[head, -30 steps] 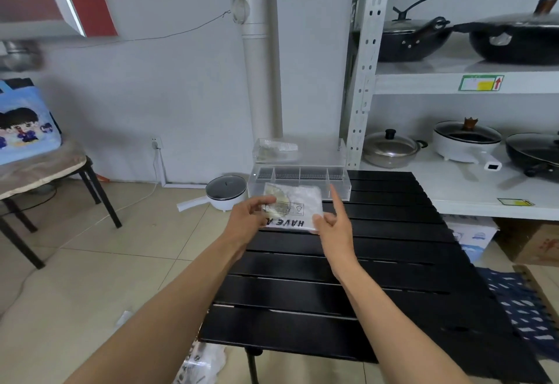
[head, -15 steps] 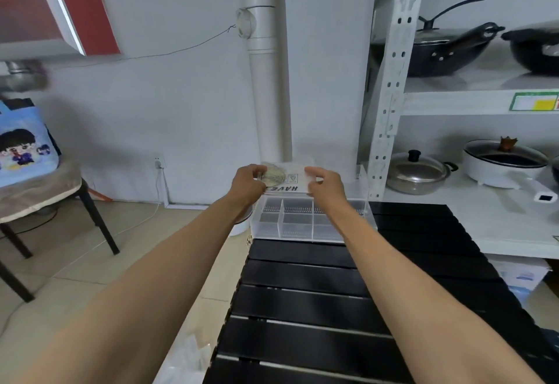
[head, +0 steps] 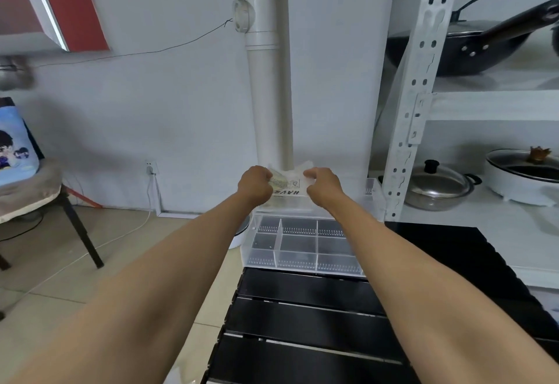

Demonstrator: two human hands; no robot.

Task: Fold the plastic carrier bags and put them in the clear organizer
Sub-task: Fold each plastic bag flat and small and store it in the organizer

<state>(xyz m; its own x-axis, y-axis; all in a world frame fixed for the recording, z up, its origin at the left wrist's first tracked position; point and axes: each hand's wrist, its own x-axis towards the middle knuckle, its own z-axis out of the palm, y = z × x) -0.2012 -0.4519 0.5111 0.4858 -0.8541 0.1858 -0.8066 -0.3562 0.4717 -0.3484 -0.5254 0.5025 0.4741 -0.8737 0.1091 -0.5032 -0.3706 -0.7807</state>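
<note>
My left hand (head: pixel 255 182) and right hand (head: pixel 322 182) pinch the folded bag (head: pixel 287 185) at 12 o'clock above the clear organizer (head: pixel 302 247); its compartments sit on the black table (head: pixel 302 323).

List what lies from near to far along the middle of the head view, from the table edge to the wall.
Black slatted table → clear organizer → folded bag held between left hand and right hand → white pipe.

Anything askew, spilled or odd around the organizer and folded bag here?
Nothing stands out. Both hands, left hand and right hand, pinch the folded bag above the far side of the clear organizer, which sits square at the black table's far edge. The compartments in view look empty.
</note>
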